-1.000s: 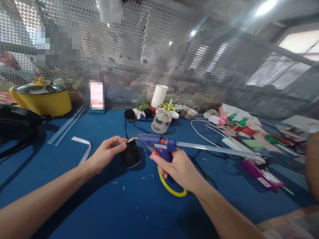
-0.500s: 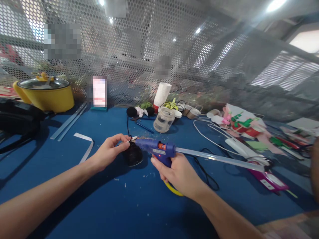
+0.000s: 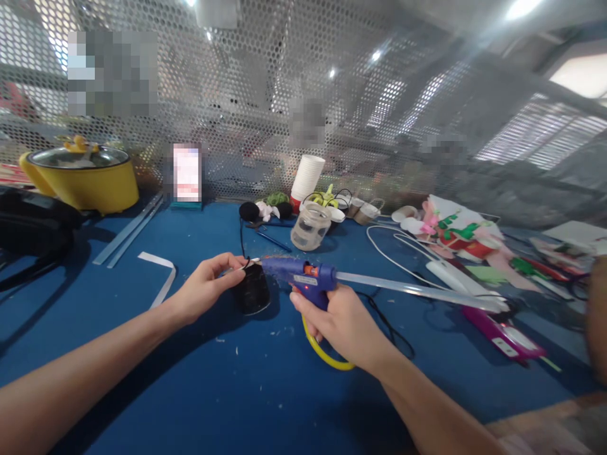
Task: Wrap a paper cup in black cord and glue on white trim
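Observation:
My left hand [image 3: 219, 277] pinches the upper rim of a black cup-shaped piece [image 3: 252, 296], thumb and fingers pressed together. A black cord [image 3: 242, 239] runs from these fingers back to a black ball [image 3: 249, 210]. A bit of white shows at the rim by the fingertips. My right hand [image 3: 344, 322] is wrapped around the grip of a blue hot glue gun [image 3: 296, 273], whose small red light is on. The gun's nozzle points left at the rim, close to my left fingertips; whether it touches cannot be made out. A long clear glue stick [image 3: 403, 287] sticks out behind it.
A yellow ring-shaped thing [image 3: 327, 358] lies beneath my right hand. Behind are a clear jar [image 3: 310, 229], stacked paper cups [image 3: 307, 180] and a phone [image 3: 187, 174]. A yellow pot [image 3: 88, 183] stands left; a purple power strip [image 3: 502, 338] and paper flowers [image 3: 458, 230] lie right.
The glue gun has moved slightly and its glue stick's rear end sits higher. More of the yellow ring shows below my right hand. My left hand keeps its pinch on the rim.

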A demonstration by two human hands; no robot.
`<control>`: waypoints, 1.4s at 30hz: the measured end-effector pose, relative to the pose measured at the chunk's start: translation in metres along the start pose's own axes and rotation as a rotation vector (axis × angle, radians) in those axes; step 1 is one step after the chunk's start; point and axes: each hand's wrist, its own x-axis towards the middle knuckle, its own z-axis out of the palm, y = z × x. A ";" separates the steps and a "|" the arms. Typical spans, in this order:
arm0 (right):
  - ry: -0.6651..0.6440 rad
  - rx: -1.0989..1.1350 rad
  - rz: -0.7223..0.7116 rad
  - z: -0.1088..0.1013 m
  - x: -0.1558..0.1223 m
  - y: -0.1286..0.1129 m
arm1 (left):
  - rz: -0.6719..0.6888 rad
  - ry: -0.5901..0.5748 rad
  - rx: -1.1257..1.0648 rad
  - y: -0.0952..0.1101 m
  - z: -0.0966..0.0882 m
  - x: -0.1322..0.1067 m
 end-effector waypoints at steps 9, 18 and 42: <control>-0.017 0.031 0.010 -0.001 -0.001 -0.002 | 0.012 -0.024 -0.029 -0.004 -0.002 0.002; -0.053 0.077 0.035 -0.003 0.000 -0.002 | 0.004 -0.042 -0.058 -0.003 -0.003 0.001; -0.069 0.071 0.046 0.001 -0.002 -0.004 | 0.035 -0.078 -0.007 -0.005 -0.005 0.004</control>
